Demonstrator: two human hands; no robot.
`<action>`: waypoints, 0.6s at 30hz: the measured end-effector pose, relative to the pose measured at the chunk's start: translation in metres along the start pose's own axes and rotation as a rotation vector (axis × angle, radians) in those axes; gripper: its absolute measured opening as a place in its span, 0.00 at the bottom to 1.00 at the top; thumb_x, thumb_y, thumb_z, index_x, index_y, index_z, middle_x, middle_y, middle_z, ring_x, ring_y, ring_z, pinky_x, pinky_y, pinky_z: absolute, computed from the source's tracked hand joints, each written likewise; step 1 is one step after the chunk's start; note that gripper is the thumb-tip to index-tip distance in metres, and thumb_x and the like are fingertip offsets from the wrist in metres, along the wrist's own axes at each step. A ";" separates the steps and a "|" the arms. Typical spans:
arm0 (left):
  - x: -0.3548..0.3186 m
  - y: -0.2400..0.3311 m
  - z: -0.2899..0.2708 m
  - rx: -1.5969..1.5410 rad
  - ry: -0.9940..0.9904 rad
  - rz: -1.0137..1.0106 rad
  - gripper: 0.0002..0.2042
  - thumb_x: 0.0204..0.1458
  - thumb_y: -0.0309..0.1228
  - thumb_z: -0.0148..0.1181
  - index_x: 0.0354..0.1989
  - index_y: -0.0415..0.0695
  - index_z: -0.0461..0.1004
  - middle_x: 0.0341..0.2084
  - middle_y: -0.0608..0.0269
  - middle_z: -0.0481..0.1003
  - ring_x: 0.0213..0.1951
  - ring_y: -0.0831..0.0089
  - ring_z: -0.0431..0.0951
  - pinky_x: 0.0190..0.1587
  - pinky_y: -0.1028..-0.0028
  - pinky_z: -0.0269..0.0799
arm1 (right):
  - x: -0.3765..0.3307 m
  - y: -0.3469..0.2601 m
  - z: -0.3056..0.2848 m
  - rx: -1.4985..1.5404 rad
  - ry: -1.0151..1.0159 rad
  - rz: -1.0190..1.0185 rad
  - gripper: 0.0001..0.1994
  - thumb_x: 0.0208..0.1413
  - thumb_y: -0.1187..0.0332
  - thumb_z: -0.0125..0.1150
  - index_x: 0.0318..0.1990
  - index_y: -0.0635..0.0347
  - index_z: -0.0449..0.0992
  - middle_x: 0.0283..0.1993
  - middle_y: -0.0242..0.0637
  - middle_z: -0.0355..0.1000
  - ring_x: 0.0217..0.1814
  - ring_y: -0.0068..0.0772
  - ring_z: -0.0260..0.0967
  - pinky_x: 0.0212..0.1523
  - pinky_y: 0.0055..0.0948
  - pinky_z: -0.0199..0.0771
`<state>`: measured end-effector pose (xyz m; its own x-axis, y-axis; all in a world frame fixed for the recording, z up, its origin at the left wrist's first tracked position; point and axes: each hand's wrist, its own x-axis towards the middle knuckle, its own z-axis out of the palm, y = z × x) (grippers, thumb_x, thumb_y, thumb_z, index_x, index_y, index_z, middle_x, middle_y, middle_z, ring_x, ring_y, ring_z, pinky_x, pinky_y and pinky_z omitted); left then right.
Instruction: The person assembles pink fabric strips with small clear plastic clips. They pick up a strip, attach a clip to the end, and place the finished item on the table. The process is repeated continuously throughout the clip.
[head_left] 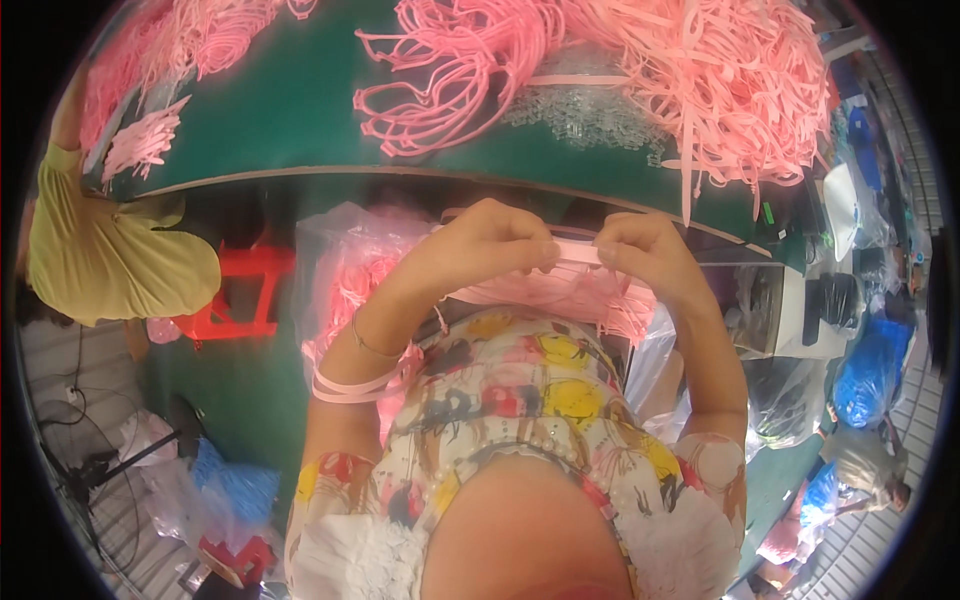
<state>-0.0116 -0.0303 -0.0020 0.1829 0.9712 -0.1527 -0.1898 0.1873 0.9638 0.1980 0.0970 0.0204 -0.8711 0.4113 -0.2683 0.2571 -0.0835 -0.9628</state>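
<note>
Co-worker [110, 250] in yellow-green at 9 o'clock, red stool [255, 263] just beside; a pink loop [345, 397] round the person's left forearm [390, 300] at 8 o'clock, pink cords [450, 70] on the green table [280, 110] near 12. Left hand [490, 240] at 12, thumb and fingers pinched narrow on a pink strap [578, 250], which spans at 2 o'clock, clear pieces [590, 115] on the table at 1, to the right hand [645, 250], between 2 and 3, fingers likewise closed on it. Farther right, pink heap [735, 90] on the table between 1 and 2, blue bag [870, 375] at 3.
</note>
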 end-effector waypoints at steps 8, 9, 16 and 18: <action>0.000 -0.005 -0.007 -0.019 -0.072 0.034 0.08 0.51 0.29 0.59 0.29 0.34 0.77 0.31 0.61 0.73 0.35 0.75 0.71 0.39 0.76 0.66 | -0.002 -0.004 0.002 -0.011 0.007 0.120 0.07 0.49 0.71 0.62 0.31 0.67 0.77 0.27 0.29 0.72 0.29 0.14 0.66 0.28 0.17 0.66; -0.001 -0.005 -0.009 0.002 -0.081 0.048 0.08 0.50 0.28 0.59 0.28 0.34 0.77 0.31 0.61 0.73 0.35 0.75 0.71 0.40 0.76 0.66 | -0.003 -0.004 0.003 -0.013 0.007 0.113 0.07 0.49 0.71 0.62 0.31 0.67 0.77 0.27 0.29 0.72 0.29 0.14 0.66 0.28 0.16 0.67; -0.002 -0.003 -0.009 0.138 -0.052 0.078 0.10 0.50 0.29 0.61 0.25 0.33 0.76 0.30 0.59 0.73 0.35 0.74 0.71 0.39 0.75 0.66 | 0.000 -0.005 0.004 -0.030 -0.020 0.031 0.05 0.46 0.73 0.61 0.27 0.67 0.77 0.27 0.31 0.70 0.26 0.18 0.66 0.27 0.19 0.66; -0.001 -0.002 -0.009 0.171 -0.046 0.091 0.11 0.51 0.31 0.60 0.25 0.34 0.75 0.29 0.62 0.73 0.33 0.76 0.71 0.38 0.76 0.65 | 0.001 -0.004 0.003 -0.042 0.009 -0.018 0.04 0.45 0.74 0.61 0.25 0.66 0.76 0.26 0.31 0.68 0.26 0.18 0.65 0.27 0.20 0.65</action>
<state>-0.0203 -0.0297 -0.0055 0.2174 0.9744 -0.0569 -0.0422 0.0676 0.9968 0.1949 0.0953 0.0243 -0.8718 0.4207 -0.2509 0.2593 -0.0382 -0.9650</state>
